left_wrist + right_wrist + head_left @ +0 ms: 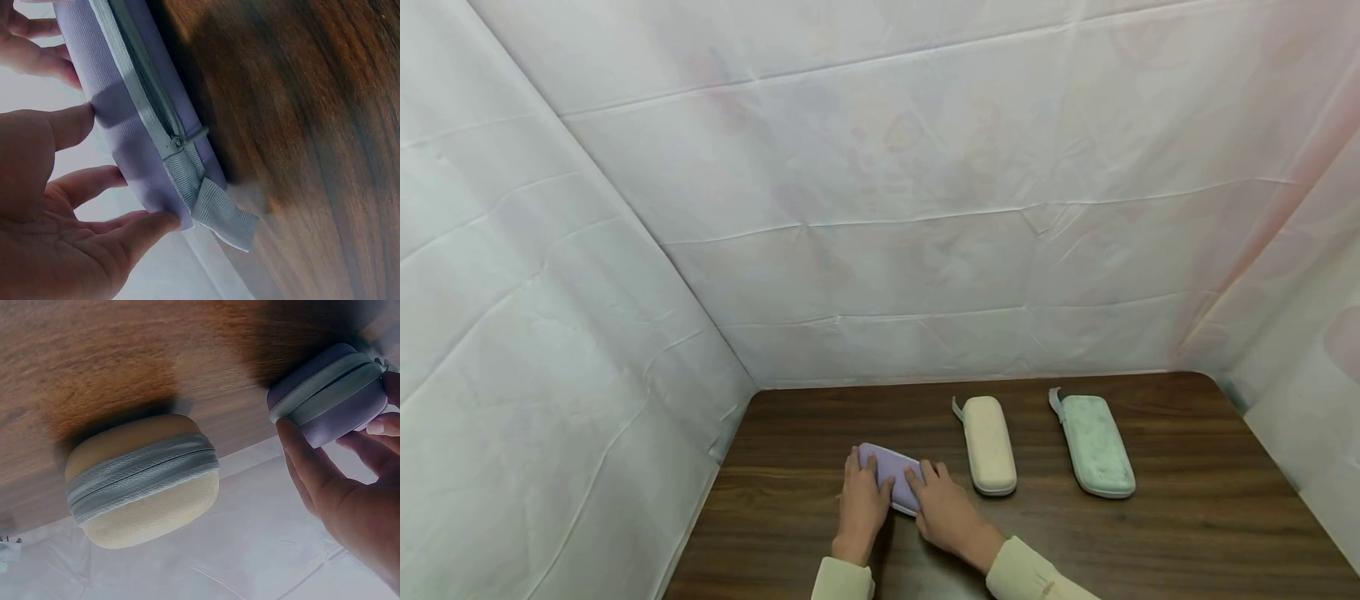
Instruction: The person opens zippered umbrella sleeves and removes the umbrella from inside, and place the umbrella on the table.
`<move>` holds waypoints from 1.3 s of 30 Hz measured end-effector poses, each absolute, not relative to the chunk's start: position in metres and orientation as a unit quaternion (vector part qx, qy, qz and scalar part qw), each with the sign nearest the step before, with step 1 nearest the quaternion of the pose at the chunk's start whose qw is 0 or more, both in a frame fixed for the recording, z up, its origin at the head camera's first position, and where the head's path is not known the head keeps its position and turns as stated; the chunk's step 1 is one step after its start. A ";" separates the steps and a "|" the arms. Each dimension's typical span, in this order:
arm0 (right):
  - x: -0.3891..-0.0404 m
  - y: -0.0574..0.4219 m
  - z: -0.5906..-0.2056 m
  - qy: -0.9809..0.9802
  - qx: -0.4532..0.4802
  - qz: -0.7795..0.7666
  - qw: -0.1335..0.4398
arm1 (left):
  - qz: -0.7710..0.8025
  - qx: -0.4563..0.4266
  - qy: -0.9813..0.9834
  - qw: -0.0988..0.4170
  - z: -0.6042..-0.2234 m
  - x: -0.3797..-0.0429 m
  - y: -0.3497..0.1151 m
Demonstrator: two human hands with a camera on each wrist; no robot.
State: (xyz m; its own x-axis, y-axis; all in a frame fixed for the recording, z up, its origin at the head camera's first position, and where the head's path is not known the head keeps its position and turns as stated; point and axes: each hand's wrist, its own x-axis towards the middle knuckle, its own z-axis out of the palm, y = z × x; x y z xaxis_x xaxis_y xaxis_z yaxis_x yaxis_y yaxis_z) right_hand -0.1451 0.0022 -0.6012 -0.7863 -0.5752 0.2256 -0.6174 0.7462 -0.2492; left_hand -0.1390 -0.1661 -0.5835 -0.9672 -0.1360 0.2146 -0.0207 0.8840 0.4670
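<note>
We find the purple zip case (898, 468) lying flat on the wood-grain table (1210, 475), left of a cream zip case (988, 442) and well apart from a mint-green one (1099, 446). Left hand (862, 502): fingers and thumb gripping the purple case's left end, near its zipper pull (187, 140) and grey fabric loop (225, 215). Right hand (951, 510): fingers and thumb gripping the opposite end, which we note nearer the cream case.
</note>
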 end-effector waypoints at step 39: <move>-0.125 -0.013 -0.601 -0.940 0.286 0.138 0.127 | -0.206 -0.044 -0.970 0.123 -0.585 -0.161 -0.161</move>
